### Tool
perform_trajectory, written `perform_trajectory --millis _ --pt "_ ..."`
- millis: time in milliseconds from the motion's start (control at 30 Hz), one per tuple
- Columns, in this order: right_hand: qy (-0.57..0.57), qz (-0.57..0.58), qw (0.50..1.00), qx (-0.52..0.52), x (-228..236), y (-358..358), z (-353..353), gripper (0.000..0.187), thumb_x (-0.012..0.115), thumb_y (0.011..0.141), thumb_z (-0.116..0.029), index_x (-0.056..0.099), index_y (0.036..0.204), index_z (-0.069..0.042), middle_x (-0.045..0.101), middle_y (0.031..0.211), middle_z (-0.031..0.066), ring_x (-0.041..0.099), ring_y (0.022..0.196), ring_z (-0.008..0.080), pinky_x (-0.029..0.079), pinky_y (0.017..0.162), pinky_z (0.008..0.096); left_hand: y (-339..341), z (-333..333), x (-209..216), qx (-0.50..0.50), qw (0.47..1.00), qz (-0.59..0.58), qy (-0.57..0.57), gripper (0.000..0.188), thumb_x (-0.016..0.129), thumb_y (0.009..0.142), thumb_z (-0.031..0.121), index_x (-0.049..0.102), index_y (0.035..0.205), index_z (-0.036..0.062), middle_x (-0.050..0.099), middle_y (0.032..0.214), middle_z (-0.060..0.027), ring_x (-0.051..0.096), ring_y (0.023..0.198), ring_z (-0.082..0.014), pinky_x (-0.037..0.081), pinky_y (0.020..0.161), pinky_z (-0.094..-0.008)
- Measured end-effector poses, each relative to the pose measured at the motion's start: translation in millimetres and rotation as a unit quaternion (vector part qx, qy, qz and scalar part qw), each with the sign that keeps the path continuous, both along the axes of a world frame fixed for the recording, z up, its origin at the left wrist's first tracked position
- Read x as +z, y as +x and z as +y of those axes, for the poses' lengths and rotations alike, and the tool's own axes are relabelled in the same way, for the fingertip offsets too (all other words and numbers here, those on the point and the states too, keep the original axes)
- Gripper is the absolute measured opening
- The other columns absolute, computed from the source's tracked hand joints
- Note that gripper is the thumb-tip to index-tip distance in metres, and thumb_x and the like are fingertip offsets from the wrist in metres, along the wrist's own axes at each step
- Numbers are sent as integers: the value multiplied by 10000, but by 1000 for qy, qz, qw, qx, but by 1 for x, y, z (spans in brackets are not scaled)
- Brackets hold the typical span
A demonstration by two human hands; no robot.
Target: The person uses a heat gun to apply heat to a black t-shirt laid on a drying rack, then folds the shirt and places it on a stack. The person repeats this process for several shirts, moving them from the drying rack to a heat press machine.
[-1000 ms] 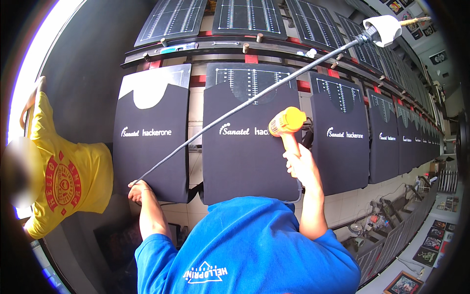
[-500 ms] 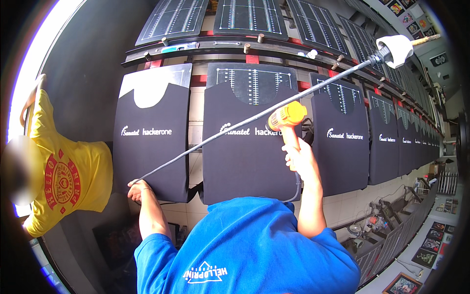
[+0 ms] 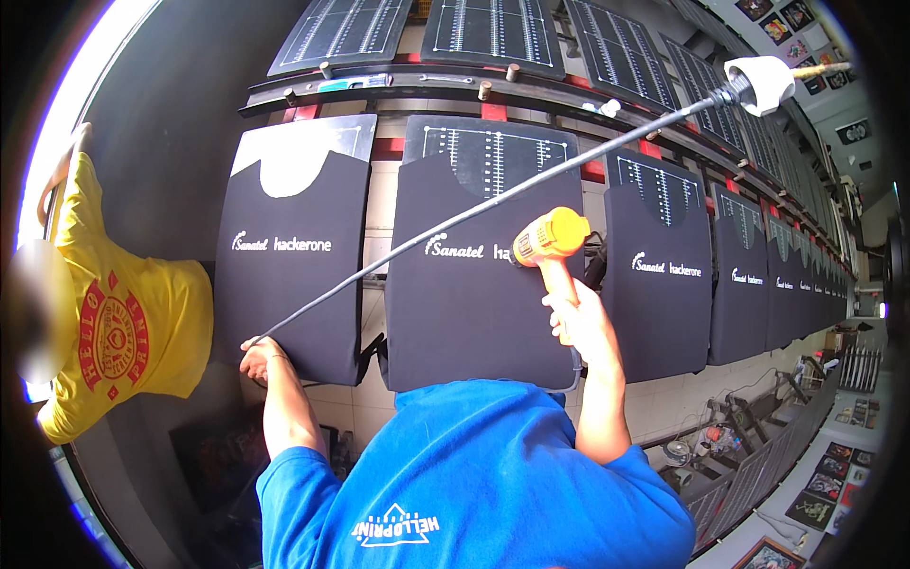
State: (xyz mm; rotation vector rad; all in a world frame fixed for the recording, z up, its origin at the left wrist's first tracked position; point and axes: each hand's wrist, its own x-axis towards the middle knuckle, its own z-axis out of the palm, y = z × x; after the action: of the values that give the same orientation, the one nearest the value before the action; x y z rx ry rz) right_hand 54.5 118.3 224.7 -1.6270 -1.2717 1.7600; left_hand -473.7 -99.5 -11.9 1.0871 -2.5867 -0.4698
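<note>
My right hand (image 3: 580,318) grips the handle of an orange-yellow heat gun (image 3: 552,237). The gun's nozzle points left, over the white print of the black T-shirt (image 3: 464,322) on the second platen, covering part of it. A cord drops from the handle toward my blue shirt. Curled fingers of my left hand (image 3: 263,358) hold a long grey cable (image 3: 474,206) near the lower edge of the leftmost black T-shirt (image 3: 289,294). That cable slants up to a white fitting (image 3: 760,85) at upper right.
Further black T-shirts (image 3: 659,313) lie on platens in a row to the right. Behind a dark rail (image 3: 417,92) with upright pegs stand bare gridded platens (image 3: 495,33). A person in a yellow shirt (image 3: 142,327) stands at the left. Equipment (image 3: 706,441) sits at lower right.
The heat gun has moved slightly left and down across the print, hiding more of it. My left hand and the cable end have shifted a little left. The view has moved slightly.
</note>
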Motion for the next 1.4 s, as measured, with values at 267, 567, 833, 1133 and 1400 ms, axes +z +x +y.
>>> perform_trajectory --millis 267,567,833,1133,1400 --pt "12 -10 1000 8 -2 1 -1 216 640 876 -216 596 988 -37 517 647 3 487 497 46 380 412 183 1 -4 -3 -12 1000 3 -11 690 471 868 464 432 1190 -146 550 1118 -353 595 1027 -461 473 880 -554" --pt "-30 -11 999 38 0 -3 4 243 631 879 -194 577 1042 -22 545 706 10 536 554 57 447 475 202 2 -2 -1 -10 1000 12 6 669 495 861 457 440 1168 -136 543 1120 -351 598 1019 -456 473 871 -557" --pt "24 -9 1000 9 0 -18 -5 276 634 875 -256 588 1013 -22 549 701 14 534 534 54 436 458 193 0 -8 -5 -27 998 37 47 629 514 868 448 460 1109 -130 553 1087 -345 603 1011 -447 488 851 -551" --pt "14 13 999 -41 -2 -35 -9 318 639 882 -244 575 1087 -10 581 823 29 524 572 55 419 431 187 -5 -90 -21 -400 904 144 49 658 378 1004 406 371 1230 -211 495 1142 -423 519 1079 -518 421 954 -520" --pt "26 -4 998 -59 -8 -49 -11 276 631 864 -214 571 1045 -14 542 701 17 522 530 58 419 439 197 -59 -89 57 -477 869 129 16 479 373 1011 342 534 1202 -67 613 1080 -311 579 985 -463 448 845 -511"
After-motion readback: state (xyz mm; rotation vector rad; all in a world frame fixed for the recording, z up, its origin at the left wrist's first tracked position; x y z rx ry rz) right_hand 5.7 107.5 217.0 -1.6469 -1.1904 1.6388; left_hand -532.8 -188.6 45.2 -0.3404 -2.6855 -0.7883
